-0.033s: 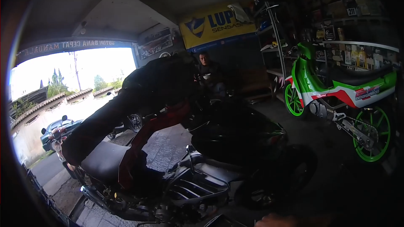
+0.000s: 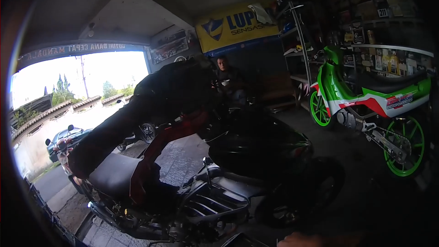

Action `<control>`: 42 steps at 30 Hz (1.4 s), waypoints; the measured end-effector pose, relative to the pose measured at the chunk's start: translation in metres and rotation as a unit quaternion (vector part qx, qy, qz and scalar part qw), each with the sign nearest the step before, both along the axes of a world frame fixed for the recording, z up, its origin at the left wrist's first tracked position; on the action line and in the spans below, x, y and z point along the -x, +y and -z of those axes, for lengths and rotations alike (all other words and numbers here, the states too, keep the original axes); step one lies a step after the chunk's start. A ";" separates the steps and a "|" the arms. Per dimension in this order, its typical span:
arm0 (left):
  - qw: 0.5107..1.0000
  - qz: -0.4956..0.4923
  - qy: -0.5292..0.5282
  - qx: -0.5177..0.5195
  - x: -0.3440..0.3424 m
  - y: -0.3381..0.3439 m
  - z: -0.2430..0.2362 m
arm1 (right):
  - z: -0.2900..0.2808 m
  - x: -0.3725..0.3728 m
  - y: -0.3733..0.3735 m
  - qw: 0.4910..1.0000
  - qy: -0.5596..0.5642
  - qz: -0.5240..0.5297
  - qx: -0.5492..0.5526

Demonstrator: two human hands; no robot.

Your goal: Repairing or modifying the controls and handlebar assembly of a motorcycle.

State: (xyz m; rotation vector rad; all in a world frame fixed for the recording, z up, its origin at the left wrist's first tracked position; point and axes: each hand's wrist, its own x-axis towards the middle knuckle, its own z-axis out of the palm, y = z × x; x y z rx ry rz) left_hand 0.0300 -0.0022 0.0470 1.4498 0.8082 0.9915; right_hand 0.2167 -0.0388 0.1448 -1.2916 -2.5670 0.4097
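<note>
My right hand (image 2: 297, 240) shows only in part at the bottom edge, right of centre, close to a dark, glinting object (image 2: 242, 242); its fingertips are out of the picture and what it holds, if anything, cannot be made out. My left hand is out of view. Just beyond is a dark motorbike (image 2: 215, 201) with a grey seat (image 2: 112, 174), red bodywork (image 2: 151, 155) and a glossy black front part (image 2: 256, 151). A large black shape (image 2: 160, 87), too dark to identify, lies across its upper part.
A person (image 2: 223, 68) sits at the back beside shelves (image 2: 297, 50). A green, white and red motorbike (image 2: 361, 105) stands at the right. At the left, an open doorway shows a road (image 2: 43, 187), a wall and more parked motorbikes (image 2: 61, 146). A yellow banner (image 2: 235, 27) hangs behind.
</note>
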 end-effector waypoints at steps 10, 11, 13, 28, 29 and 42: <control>0.999 0.013 -0.003 -0.033 -0.003 -0.009 -0.001 | -0.027 0.020 -0.012 0.998 -0.025 0.038 0.053; 0.999 0.012 -0.003 -0.040 -0.002 -0.009 -0.001 | -0.028 0.015 -0.009 0.998 0.037 0.047 0.025; 0.998 0.004 0.005 -0.067 0.001 -0.011 -0.001 | -0.024 -0.002 0.003 0.987 0.144 0.058 0.047; 0.954 -0.174 -0.212 0.120 0.058 0.062 0.004 | 0.265 0.075 -0.003 0.755 0.642 0.042 0.127; 0.955 -0.172 -0.206 0.122 0.059 0.063 0.005 | 0.266 0.081 0.005 0.751 0.642 0.046 0.146; 0.929 -0.215 -0.177 0.242 0.078 0.025 -0.046 | 0.125 -0.038 -0.005 0.523 0.669 0.039 0.526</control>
